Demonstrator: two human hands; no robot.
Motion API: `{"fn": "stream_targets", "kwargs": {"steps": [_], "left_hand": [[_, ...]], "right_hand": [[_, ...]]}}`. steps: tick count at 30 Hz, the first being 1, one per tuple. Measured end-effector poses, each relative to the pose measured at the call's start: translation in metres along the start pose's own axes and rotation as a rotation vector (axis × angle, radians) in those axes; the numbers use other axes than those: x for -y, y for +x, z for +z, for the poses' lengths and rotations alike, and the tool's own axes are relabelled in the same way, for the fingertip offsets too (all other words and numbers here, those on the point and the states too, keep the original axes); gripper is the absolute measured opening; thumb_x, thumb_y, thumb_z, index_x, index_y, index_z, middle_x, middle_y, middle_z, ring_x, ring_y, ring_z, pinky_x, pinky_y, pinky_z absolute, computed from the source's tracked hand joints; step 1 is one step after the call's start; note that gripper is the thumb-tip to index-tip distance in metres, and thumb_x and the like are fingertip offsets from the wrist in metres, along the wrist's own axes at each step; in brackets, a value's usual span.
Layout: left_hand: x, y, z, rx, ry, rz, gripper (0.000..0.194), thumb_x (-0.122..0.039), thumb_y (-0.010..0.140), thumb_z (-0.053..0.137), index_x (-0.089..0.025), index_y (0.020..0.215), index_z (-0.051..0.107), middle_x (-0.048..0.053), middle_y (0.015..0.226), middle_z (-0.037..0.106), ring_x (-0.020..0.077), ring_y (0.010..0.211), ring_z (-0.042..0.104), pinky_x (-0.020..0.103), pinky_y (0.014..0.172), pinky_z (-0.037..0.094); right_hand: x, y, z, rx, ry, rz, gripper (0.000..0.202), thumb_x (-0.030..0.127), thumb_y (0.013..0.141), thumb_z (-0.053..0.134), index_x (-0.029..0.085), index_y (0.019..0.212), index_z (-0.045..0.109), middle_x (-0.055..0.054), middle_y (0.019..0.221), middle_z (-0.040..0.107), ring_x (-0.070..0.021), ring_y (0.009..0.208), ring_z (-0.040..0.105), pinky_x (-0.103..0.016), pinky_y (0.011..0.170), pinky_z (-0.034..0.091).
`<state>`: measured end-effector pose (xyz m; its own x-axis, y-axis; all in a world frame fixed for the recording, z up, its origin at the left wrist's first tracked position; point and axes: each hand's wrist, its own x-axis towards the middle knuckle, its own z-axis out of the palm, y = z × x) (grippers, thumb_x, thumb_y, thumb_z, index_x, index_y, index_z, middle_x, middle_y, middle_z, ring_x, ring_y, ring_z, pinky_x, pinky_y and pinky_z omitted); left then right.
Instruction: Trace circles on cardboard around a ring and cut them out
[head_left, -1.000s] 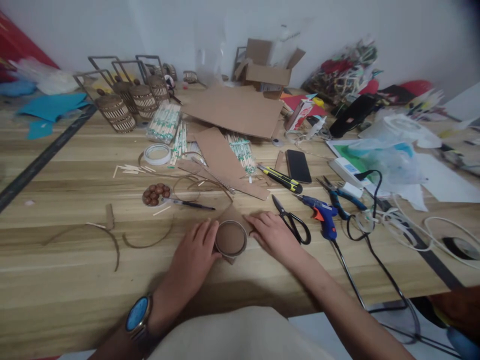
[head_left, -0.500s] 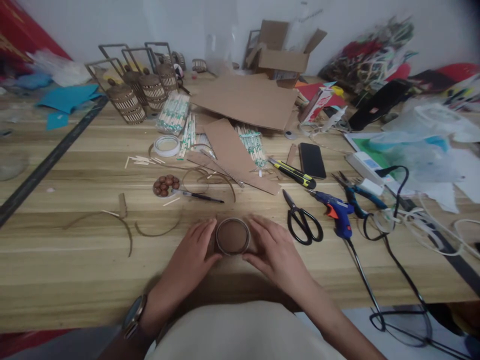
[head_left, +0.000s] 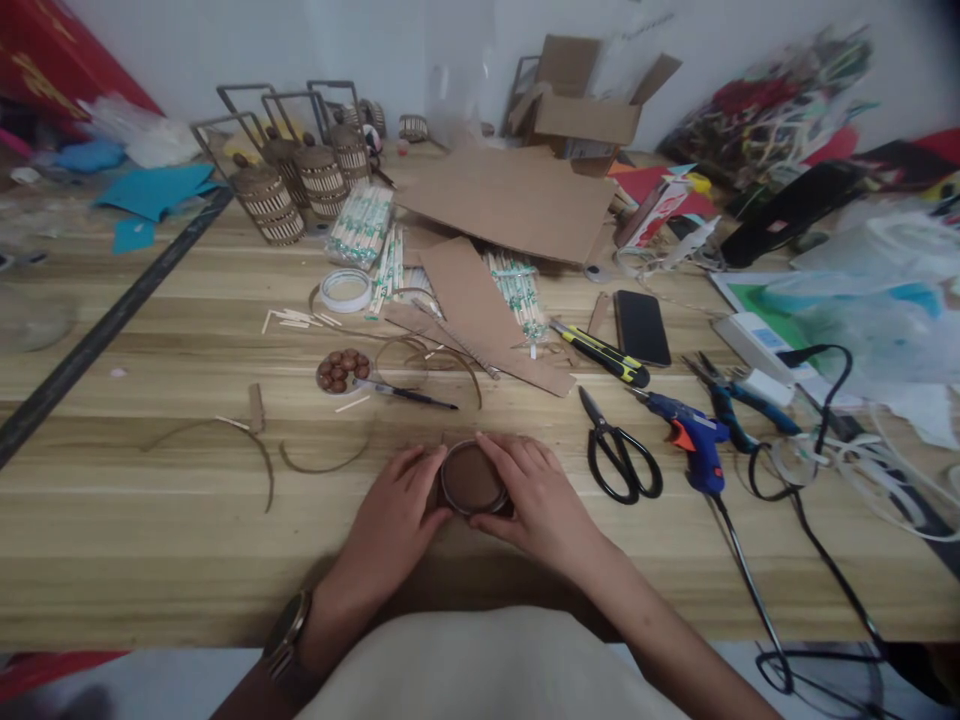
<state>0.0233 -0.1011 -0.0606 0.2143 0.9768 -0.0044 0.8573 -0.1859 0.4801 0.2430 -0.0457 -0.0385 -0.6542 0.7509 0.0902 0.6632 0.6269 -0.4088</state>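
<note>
A round brown piece with a raised rim [head_left: 472, 480] is between my two hands near the table's front edge. My left hand [head_left: 397, 510] curves around its left side, fingertips and thumb against the rim. From the right, my right hand [head_left: 536, 495] grips it, with fingers on the upper rim and the thumb at the lower edge. Curved brown strips [head_left: 326, 468] lie to the left. Black-handled scissors [head_left: 619, 450] rest right of my right hand. Above my hands are a black pen [head_left: 416, 397] and a dish of brown beads [head_left: 343, 371].
A blue glue gun [head_left: 697, 435] with its cable, pliers [head_left: 739, 405], a yellow-black cutter [head_left: 600, 352] and a phone [head_left: 642, 328] lie on the right. Cardboard sheets [head_left: 510, 200], a tape roll [head_left: 345, 290] and slatted lanterns [head_left: 266, 205] stand farther back.
My right hand has closed in on the round piece, its fingers now over the rim. The view has shifted slightly, so the table items appear farther right.
</note>
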Motion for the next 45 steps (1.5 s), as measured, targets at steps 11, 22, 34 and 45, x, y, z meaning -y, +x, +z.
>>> {"fn": "stream_targets", "kwargs": {"steps": [11,22,34,45], "left_hand": [[-0.003,0.001,-0.003,0.015,0.013,0.0,0.064,-0.013,0.086,0.072,-0.015,0.146,0.051,0.016,0.142,0.067,0.0353,0.135,0.058,0.055,0.112,0.05],[-0.007,0.005,-0.008,-0.002,0.044,0.057,0.075,-0.014,0.081,0.077,-0.013,0.149,0.044,0.02,0.146,0.063,0.0368,0.137,0.057,0.058,0.113,0.049],[0.0,0.016,-0.021,0.069,0.079,0.083,0.092,-0.024,0.074,0.088,-0.019,0.153,0.042,0.017,0.155,0.055,0.0442,0.146,0.046,0.065,0.117,0.043],[0.002,0.019,-0.011,0.096,-0.085,0.085,0.084,-0.023,0.079,0.084,-0.02,0.152,0.043,0.017,0.153,0.057,0.0377,0.146,0.047,0.061,0.119,0.041]], "right_hand": [[0.001,0.001,0.002,-0.001,-0.015,0.011,0.087,0.04,0.077,0.091,0.01,0.148,0.05,-0.021,0.139,0.066,-0.0388,0.123,0.062,-0.057,0.105,0.047],[-0.023,-0.017,-0.011,0.005,-0.067,0.038,0.108,0.042,0.076,0.09,0.016,0.161,0.029,-0.024,0.149,0.058,-0.0414,0.141,0.05,-0.065,0.117,0.032],[-0.036,-0.011,-0.011,0.101,0.004,0.033,0.105,0.038,0.078,0.087,0.019,0.164,0.028,-0.023,0.149,0.058,-0.0405,0.142,0.049,-0.07,0.119,0.029],[-0.031,-0.008,-0.011,0.117,0.014,0.021,0.104,0.036,0.077,0.089,0.012,0.162,0.032,-0.026,0.148,0.058,-0.0406,0.143,0.049,-0.07,0.119,0.029]]}}
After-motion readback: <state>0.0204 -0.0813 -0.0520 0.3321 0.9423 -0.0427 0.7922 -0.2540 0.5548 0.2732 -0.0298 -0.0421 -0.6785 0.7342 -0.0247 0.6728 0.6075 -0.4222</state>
